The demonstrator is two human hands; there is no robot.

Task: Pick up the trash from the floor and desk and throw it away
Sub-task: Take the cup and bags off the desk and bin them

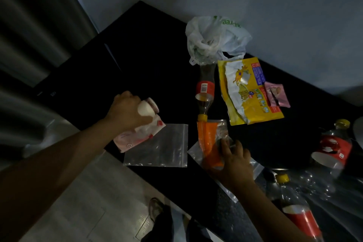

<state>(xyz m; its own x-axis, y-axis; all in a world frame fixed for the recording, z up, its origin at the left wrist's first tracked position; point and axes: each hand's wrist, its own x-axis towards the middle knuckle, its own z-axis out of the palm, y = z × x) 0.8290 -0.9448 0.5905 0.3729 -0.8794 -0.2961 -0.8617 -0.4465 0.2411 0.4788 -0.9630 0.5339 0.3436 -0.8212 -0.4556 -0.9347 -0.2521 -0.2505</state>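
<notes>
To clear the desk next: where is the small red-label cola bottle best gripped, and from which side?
Probably round the labelled middle of the small cola bottle, from above and its left. It lies on its side; the yellow snack bag lies close on its right, the orange packet at its cap.
</notes>
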